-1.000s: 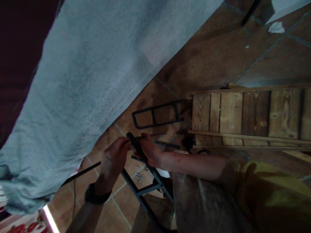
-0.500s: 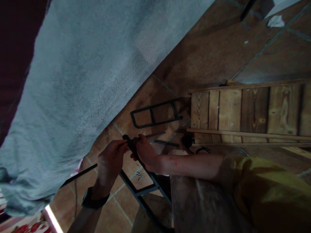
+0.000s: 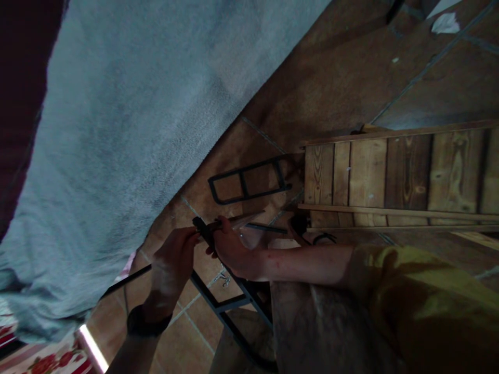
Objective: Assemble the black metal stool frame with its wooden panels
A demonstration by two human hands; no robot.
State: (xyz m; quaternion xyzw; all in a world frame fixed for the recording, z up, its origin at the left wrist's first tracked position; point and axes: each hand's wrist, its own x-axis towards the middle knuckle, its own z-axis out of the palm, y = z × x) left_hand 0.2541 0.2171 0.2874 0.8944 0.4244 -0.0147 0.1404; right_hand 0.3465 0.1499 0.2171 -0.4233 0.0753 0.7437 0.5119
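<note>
2 hands: left hand (image 3: 173,259), right hand (image 3: 230,246) both gripping 1 dark metal frame (image 3: 218,291) | 1 spare frame (image 3: 249,179) | 1 pallet (image 3: 397,179)

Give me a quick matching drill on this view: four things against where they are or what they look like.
Things:
1. grey rug
2. small black frame
3. wooden slat panel
4. loose screws

Descriptions:
A. lying on the tiles below the hands
B. lying flat on the tiles beside the panel's left end
C. brown boards, at right
D. fills the upper left

Pairs: 1-D, 2-B, 3-C, 4-A
</note>
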